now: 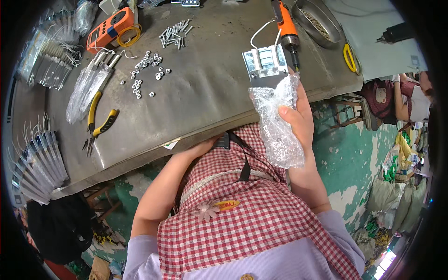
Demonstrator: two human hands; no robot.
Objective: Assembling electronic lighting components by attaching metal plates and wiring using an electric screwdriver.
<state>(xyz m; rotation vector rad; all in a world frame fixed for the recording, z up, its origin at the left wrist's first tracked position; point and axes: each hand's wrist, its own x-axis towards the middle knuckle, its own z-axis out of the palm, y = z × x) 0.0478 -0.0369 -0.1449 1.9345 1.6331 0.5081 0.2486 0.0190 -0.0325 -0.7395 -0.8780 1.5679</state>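
Note:
My right hand [299, 116] is closed around a bubble-wrapped bundle [278, 126], with the thumb pressed on the plastic. Out of its far end sticks a shiny metal bracket assembly [267, 67] with white blocks and a white wire loop, held over the table's front edge. An orange electric screwdriver [287, 28] lies just beyond, its tip close to my fingers. My left hand [205, 147] is at my lap by the table edge, beside a dark flat object [222, 142]. Its fingers are hidden, so what it holds, if anything, does not show.
Loose screws [175, 34] and small nuts [138, 86] lie on the grey table [196, 88]. Yellow-black pliers [95, 119], wrapped metal strips [91, 81] and an orange meter [110, 29] are at left. A metal tray [318, 21] and yellow-handled scissors [350, 58] lie at right.

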